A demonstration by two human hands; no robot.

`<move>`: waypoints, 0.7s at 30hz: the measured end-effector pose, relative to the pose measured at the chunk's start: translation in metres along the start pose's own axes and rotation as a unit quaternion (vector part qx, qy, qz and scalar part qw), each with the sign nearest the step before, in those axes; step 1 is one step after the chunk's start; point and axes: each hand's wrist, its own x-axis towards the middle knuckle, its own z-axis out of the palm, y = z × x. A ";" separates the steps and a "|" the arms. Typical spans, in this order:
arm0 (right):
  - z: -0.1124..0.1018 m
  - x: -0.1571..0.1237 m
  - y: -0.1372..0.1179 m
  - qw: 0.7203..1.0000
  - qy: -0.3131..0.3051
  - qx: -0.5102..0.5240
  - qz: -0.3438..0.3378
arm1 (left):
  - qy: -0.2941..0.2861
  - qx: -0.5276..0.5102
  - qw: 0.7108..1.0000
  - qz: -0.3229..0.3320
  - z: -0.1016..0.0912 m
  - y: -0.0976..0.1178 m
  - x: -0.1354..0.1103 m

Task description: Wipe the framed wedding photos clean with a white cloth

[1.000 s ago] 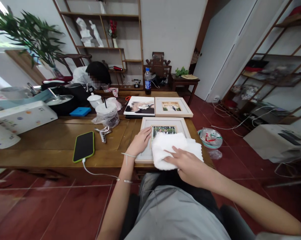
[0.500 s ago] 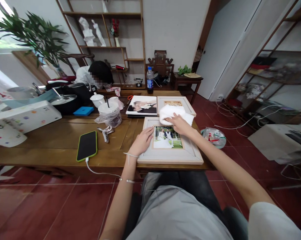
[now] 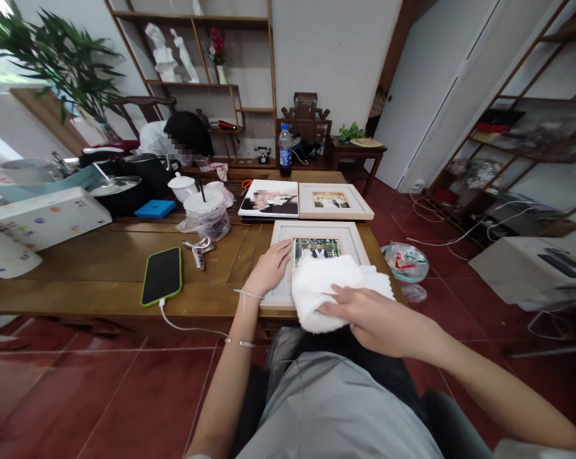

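A light wooden picture frame with a photo of a couple lies flat at the table's front edge. My left hand rests on its left border, fingers stretched out and lying flat. Gripped in my right hand is a white towel, spread over the lower part of the photo and hanging past the frame's near edge. Behind it lies a second framed photo, with a stack of photo panels to its left.
On the wooden table are a charging phone, a cup with a straw, a white teapot, a blue box and a bottle. A person leans down at the back left. A bin stands right.
My right hand has drawn the towel from the frame's far edge toward me, uncovering the second frame and covering the near photo's lower part. My left hand stays on the border.
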 end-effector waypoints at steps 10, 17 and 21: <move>0.025 0.028 0.029 0.996 0.063 -0.062 0.033 | -0.007 0.001 1.000 0.001 0.000 -0.002 0.000; 0.014 0.082 0.095 0.967 0.151 -0.161 0.124 | -0.001 -0.009 1.000 0.003 -0.001 0.000 0.000; 0.017 0.100 0.102 0.968 0.137 -0.170 0.121 | 0.001 -0.012 1.000 0.007 -0.001 -0.001 -0.001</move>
